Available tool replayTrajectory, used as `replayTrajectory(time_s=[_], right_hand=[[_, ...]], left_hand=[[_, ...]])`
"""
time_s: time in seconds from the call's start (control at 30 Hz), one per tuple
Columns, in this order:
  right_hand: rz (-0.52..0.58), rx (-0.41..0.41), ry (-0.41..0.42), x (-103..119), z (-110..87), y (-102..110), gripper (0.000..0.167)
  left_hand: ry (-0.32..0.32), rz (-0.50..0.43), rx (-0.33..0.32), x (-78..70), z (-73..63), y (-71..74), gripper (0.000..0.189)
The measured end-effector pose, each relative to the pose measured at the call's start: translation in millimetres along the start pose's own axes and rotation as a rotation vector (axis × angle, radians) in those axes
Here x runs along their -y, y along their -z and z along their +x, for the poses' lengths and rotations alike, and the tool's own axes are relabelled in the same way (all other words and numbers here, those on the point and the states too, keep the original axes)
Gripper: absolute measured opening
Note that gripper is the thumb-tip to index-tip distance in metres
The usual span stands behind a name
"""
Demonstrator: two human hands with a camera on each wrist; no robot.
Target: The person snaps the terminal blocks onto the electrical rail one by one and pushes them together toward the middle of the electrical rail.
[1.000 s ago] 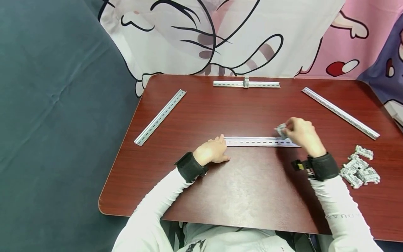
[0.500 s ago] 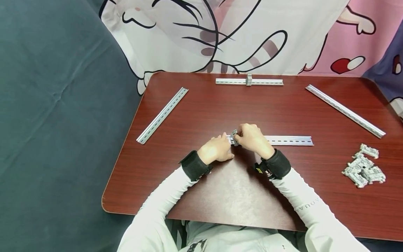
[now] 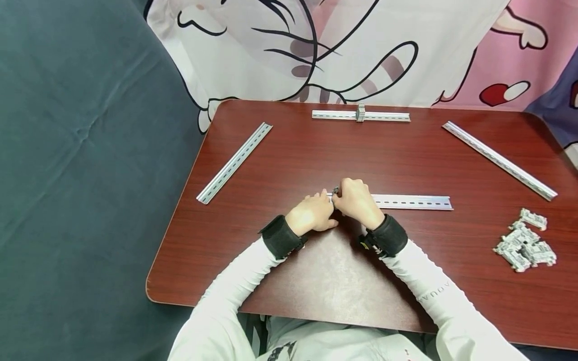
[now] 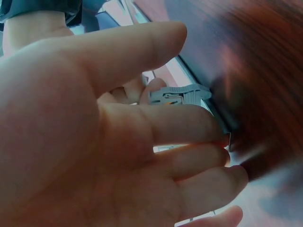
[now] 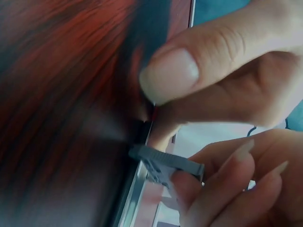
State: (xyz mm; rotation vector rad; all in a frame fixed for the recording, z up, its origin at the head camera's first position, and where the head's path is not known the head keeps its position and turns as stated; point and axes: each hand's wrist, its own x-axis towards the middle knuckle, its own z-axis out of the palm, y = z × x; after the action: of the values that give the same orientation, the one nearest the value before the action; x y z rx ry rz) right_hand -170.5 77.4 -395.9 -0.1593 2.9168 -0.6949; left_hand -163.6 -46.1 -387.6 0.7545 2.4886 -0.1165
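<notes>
A slotted silver DIN rail [image 3: 415,202] lies crosswise in the middle of the table in the head view. My left hand [image 3: 310,213] rests over its left end with fingers stretched out and thumb apart. Right beside it, my right hand [image 3: 358,201] pinches a small grey terminal block [image 5: 175,165] over the rail, close to the left fingertips. In the left wrist view the terminal block [image 4: 182,96] shows behind my left index finger, at the rail's edge. My right fingers hide most of the block from the head camera.
Several loose grey terminal blocks [image 3: 526,245] lie piled at the right of the brown table [image 3: 217,265]. One rail [image 3: 386,117] with a block mounted stands at the back. Slanting rails lie at left [image 3: 235,163] and right [image 3: 498,160]. A cartoon-printed cloth [image 3: 352,50] hangs behind.
My right hand has carried the terminal block leftward along the rail to its left end, and its wrist has since shifted slightly further left. My left hand stays on the rail's end.
</notes>
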Motion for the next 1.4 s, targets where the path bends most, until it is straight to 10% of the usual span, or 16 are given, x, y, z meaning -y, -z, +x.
replayTrajectory(time_s=[1.1,1.4], right_hand=[[-0.029,0.179,-0.158,9.0,19.0,6.4,0.017],[0.028,0.129,-0.053,-11.2,0.5,18.8,0.051]], left_hand=[[0.035,-0.021,-0.011,-7.5,0.2,-4.5,0.057],[0.059,-0.009,0.005,-8.3,1.1,-5.9,0.064]])
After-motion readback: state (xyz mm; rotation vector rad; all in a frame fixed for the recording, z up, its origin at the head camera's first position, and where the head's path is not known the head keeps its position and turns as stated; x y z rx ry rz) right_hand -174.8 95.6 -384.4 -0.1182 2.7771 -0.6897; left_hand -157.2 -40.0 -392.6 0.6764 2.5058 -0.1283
